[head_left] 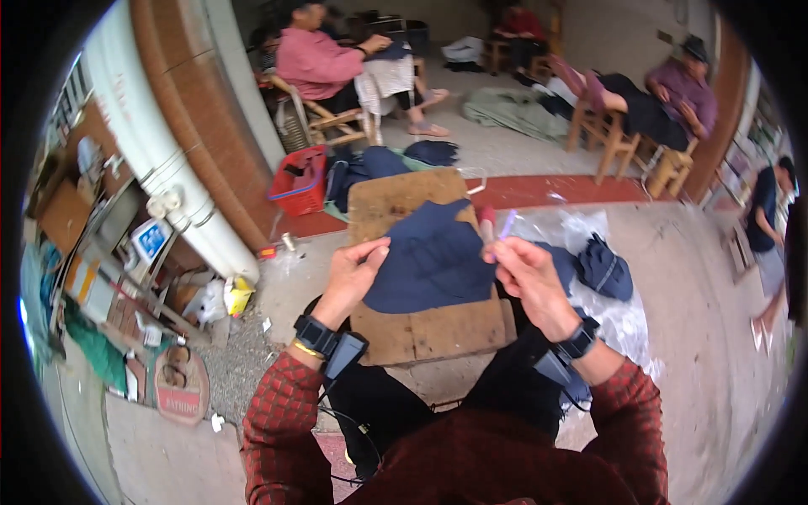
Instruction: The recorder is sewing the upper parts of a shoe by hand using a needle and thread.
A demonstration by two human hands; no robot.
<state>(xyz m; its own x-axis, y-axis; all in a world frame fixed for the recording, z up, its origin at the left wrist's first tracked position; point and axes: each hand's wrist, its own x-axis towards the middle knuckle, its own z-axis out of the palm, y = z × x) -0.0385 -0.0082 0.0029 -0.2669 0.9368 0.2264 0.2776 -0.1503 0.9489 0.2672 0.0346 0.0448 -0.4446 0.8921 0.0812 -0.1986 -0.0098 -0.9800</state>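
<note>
Pink marker [487, 225] upright in right hand [530, 282].

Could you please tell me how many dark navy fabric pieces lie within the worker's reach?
2: a flat navy piece on the wooden board beneath both hands, and a bunched navy piece on clear plastic to the right. More may be hidden.

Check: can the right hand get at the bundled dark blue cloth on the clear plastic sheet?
Probably not yet: the right hand is shut on a small purple tool, though the bundled dark blue cloth lies uncovered just beside it.
</note>
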